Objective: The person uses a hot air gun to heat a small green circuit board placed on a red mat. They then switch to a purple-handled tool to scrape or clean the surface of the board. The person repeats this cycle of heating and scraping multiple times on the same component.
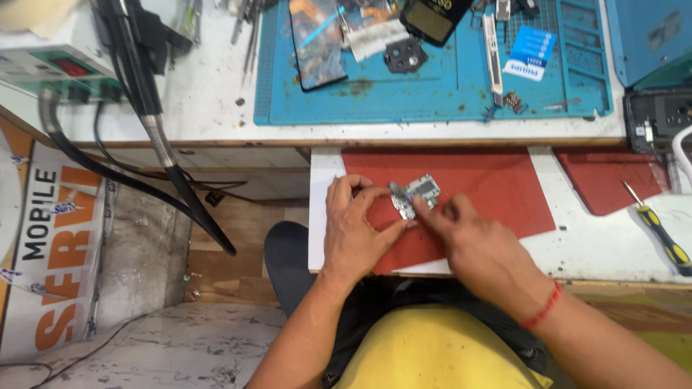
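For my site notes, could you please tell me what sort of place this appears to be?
Probably a phone or small-electronics repair bench. Both hands work on a small silver-grey circuit board over a red mat; a blue compartmented work mat holds a dark dismantled phone, and a yellow-handled screwdriver lies nearby.

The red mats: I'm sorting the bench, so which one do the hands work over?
The larger red mat at centre, under the circuit board; the smaller red mat lies apart, by the screwdriver.
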